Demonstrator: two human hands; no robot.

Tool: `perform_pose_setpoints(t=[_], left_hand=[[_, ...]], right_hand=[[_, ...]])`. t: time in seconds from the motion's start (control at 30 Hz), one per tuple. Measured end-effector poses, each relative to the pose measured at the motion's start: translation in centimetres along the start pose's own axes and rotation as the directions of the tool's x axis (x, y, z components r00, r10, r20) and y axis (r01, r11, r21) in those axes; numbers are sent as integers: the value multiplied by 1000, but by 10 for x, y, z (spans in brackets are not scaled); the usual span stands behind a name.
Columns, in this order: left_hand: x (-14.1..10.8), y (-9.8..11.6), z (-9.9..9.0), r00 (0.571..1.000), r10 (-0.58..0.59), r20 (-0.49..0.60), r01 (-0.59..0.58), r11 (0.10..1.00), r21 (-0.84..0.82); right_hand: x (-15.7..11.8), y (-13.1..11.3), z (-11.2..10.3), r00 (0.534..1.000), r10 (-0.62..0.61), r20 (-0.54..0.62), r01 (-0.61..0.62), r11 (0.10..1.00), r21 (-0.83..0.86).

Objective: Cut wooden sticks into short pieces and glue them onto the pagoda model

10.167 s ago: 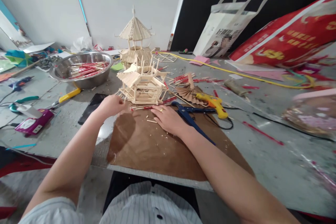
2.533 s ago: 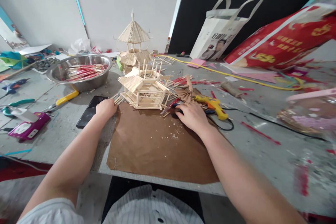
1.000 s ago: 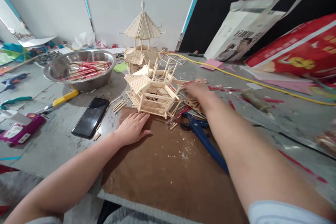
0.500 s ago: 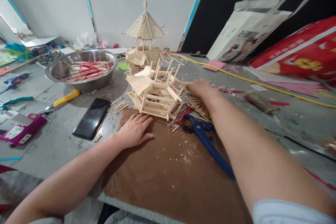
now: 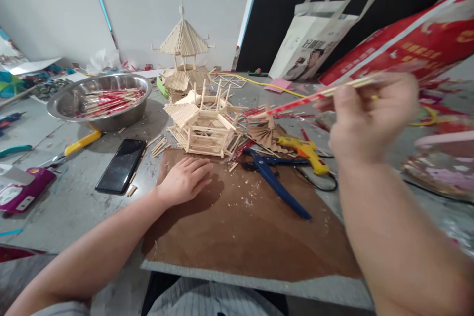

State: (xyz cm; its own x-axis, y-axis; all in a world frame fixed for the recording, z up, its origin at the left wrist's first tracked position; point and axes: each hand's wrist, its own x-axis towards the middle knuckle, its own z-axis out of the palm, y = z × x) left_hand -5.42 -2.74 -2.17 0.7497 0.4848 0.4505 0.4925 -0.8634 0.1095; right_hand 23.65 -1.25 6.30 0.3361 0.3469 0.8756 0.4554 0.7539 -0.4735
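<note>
My right hand (image 5: 374, 113) is raised at the right and pinches a pair of wooden chopsticks (image 5: 296, 104) in a red-marked plastic wrapper. They slant down and left toward the model. My left hand (image 5: 187, 177) lies with fingers stretched on the brown board (image 5: 237, 237), holding nothing. Just beyond it stands a six-sided stick model (image 5: 207, 136) with railings, short uprights and part of a slatted roof. A taller pagoda model (image 5: 183, 42) with a pointed roof rises behind. Blue-handled cutters (image 5: 279, 187) lie on the board, close to a yellow glue gun (image 5: 309, 150).
A steel basin (image 5: 133, 116) of wrapped chopsticks sits at the left. Nearer are a black phone (image 5: 120, 165), a yellow-handled tool (image 5: 83, 143) and a purple device (image 5: 29, 190). A white bag (image 5: 307, 34) and a red package (image 5: 400, 42) stand at the back right.
My right hand has moved up and right from beside the model and now holds wrapped chopsticks. The glue gun has come into sight. My left hand stays on the board.
</note>
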Motion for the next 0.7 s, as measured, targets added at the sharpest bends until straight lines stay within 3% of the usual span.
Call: perform_pose_setpoints(t=[0.07,0.13,0.2,0.27,0.33,0.43,0.6,0.7], left_hand=[[1,9,-4,997,6,-82,-9,999,-35],[2,21,-7,988,-35,-153,22,996,-84],[2,32,-9,978,-128,-162,104,983,-152],[3,41,-8,967,-248,-50,229,943,-241],[3,44,-6,928,-356,112,373,873,-315],[4,41,-3,863,-425,272,503,764,-403],[4,37,-2,827,-433,359,562,662,-496],[3,40,0,817,-447,363,576,642,-506]], right_hand=[[-18,-27,-5,995,62,-84,-48,987,156],[-38,-46,-3,956,289,-43,-264,917,298],[-58,-56,5,838,531,124,-534,755,381],[-77,-56,15,673,677,297,-732,554,396],[-90,-51,24,577,718,390,-808,433,399],[-101,-41,30,520,744,419,-840,357,408],[-110,-30,29,353,753,556,-928,208,308],[-120,-31,33,317,747,584,-943,181,281]])
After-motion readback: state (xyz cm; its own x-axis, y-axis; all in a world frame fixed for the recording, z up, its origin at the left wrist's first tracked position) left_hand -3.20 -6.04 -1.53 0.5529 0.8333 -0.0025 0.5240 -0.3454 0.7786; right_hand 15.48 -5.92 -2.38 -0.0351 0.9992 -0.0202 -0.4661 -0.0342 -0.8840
